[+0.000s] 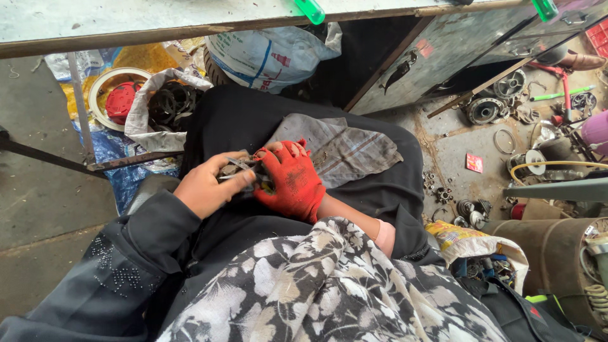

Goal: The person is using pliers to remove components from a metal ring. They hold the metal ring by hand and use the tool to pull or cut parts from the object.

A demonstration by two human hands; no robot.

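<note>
Left hand: the bare left hand [206, 188], left of the frame's centre, comes out of a dark sleeve with small studs; the fingers curl to the right and pinch a thin grey metal tool [239, 166], seemingly between thumb and forefinger.
Right hand: the right hand in a red fabric glove [290, 179], just right of the bare one and touching it, has its forearm bare up to a pink cuff; the gloved fingers are bent and closed round a small dark metal part [261, 183].
Where the part is: at the frame's centre, between the two hands, above the lap in dark cloth.
Cloth: a grey rag with faint red stripes [335, 147] lies spread on the lap, just above and right of the glove.
Hard to make out: the part is almost wholly covered by the fingers, so its shape cannot be told; the tool's tips are hidden too.
Upper left: a white sack holding dark rubber rings [170, 101] sits beside a pale round rim with a red piece inside [120, 98].
Top edge: a pale worn workbench edge [190, 19] crosses the frame, with two green plastic handles cut off by it.
Right side: loose metal bearings and rings [487, 109] lie scattered on the stained concrete floor, partly cut off at the frame's edge.
Bottom: a black and white floral garment [316, 291] fills the lower middle.
</note>
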